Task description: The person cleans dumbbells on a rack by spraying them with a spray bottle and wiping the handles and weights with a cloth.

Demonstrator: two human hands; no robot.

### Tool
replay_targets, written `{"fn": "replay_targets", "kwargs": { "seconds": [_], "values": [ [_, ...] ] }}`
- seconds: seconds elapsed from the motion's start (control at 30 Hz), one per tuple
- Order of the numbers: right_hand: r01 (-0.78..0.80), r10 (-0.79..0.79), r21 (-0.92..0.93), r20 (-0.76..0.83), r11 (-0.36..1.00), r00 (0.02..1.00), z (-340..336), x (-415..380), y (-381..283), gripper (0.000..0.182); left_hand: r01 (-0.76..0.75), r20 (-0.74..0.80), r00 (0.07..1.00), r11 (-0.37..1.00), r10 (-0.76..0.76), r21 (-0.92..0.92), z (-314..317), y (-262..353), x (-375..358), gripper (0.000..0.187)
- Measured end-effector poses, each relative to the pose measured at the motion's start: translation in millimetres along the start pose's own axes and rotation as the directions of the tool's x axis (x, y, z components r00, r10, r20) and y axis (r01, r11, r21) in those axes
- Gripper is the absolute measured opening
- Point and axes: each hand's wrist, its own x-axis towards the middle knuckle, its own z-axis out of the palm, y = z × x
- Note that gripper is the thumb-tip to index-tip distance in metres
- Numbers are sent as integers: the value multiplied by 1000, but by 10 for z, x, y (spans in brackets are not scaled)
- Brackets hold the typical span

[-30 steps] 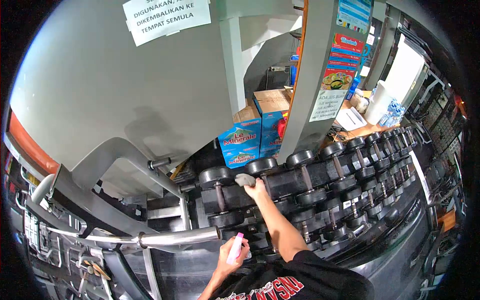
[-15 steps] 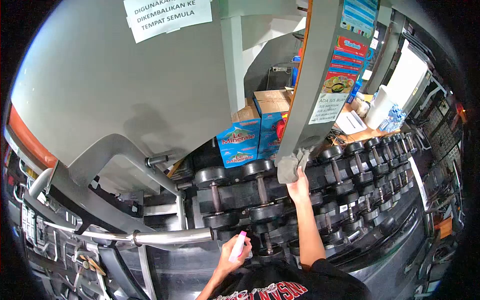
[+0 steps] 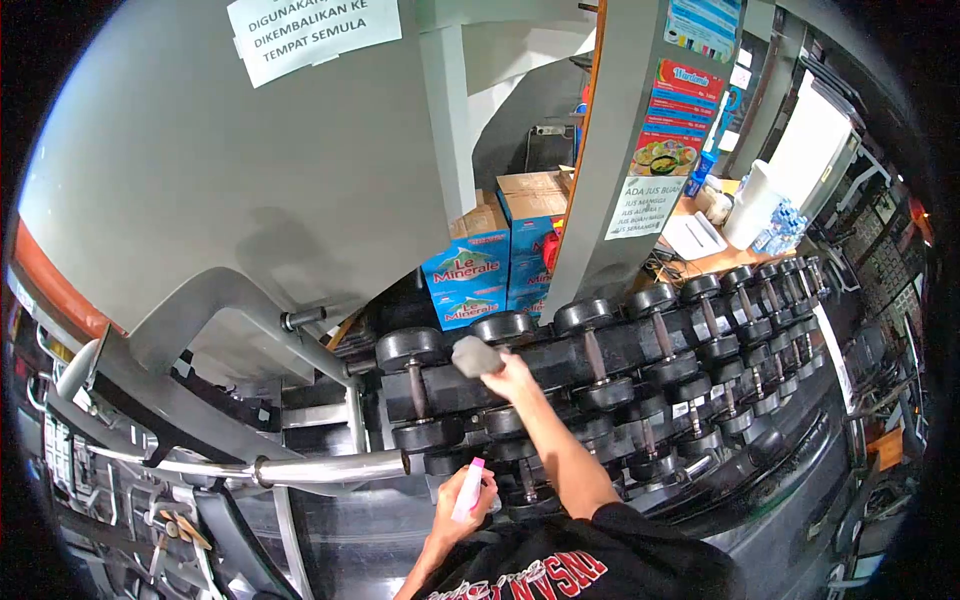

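My right hand is closed on a grey cloth, which lies over a dumbbell on the upper tier of the rack. The cloth covers part of that dumbbell's handle. Lower down, my left hand is wrapped round a white spray bottle with a pink top, in front of the lower tier. Just left of the cloth sits another black dumbbell with a metal handle, and to the right is one more.
A silver bar of a grey machine reaches in from the left. Blue and brown cartons stand behind the rack. A grey pillar with posters rises behind it, beside a wooden table holding bottles.
My right hand and the cloth have moved left along the upper tier, onto another dumbbell. The view has shifted slightly. My left hand still holds the spray bottle.
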Motion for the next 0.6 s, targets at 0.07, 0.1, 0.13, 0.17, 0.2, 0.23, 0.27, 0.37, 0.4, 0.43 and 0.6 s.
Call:
{"fn": "replay_targets", "kwargs": {
  "seconds": [0.07,0.1,0.13,0.17,0.2,0.23,0.27,0.37,0.4,0.43,0.6],
  "values": [
    [-95,94,8,36,995,995,176,-116,-203,32,20,-14,1000,998,-21,-68,-7,65,-16,15],
    [-120,118,24,76,992,990,183,-148,-287,31,18,-22,1000,998,-19,-67,-22,63,-20,15],
    [-144,139,38,115,989,984,132,-132,-400,31,18,-24,1000,999,-19,-44,-32,52,-24,15],
    [-67,61,37,146,997,987,38,-135,-510,31,21,-27,999,999,-22,-24,-36,38,-33,15],
    [-12,6,30,210,999,978,-59,-156,-627,32,25,-33,999,999,-26,-29,-47,36,-29,15],
    [76,-72,-12,228,997,971,-150,-225,-737,33,14,-23,1000,1000,-14,-8,-63,40,-20,16],
    [165,-147,-52,248,985,958,-244,-297,-841,34,5,-11,1000,1000,-5,12,-72,27,-33,16],
    [331,-263,-120,387,936,884,-280,-704,-1070,39,-37,4,999,998,37,48,-72,-59,-20,10],
    [443,-346,-221,368,869,863,-188,-989,-1038,38,-40,23,999,997,39,72,-69,-62,-18,10],
    [559,-419,-299,421,773,804,-203,-1027,-1034,40,-37,40,999,996,34,77,-62,-90,-10,11],
    [630,-597,-697,679,-342,426,-349,-731,-631,32,-117,84,991,985,107,126,27,65,86,12]
  ]
}}
